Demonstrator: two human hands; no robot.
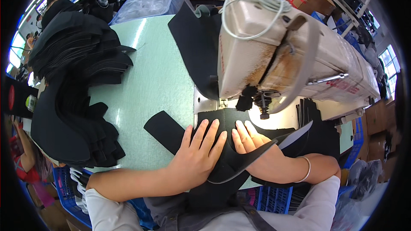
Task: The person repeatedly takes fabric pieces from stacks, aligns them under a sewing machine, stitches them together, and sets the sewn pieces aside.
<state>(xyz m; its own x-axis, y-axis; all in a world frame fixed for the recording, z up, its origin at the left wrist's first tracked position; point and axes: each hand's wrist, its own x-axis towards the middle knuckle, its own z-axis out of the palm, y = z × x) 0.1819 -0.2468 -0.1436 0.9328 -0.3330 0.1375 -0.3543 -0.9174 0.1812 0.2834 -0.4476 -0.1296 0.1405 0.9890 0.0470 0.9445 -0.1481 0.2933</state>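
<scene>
My left hand [198, 156] lies flat with spread fingers on a black fabric piece [212, 115] in front of the sewing machine [257, 55]. Beside it, my right hand [267, 158] presses on the same piece, its fingers stretched out and close together. A curled flap of the fabric with a pale underside rises over part of this hand. The fabric's far edge lies at the lit sewing area, where a vertical seam line shows; the needle itself is hidden. One black strip of fabric sticks out to the left of my left hand. Another black fabric piece [195, 47] lies behind, against the machine's left side.
Stacks of cut black fabric pieces [72, 119] cover the left of the pale green table [145, 72]. More black pieces [321, 132] lie right of the machine. Blue crates [274, 199] stand below the table's near edge. A plastic-lined blue bin [175, 2] stands behind. Other people are at far left.
</scene>
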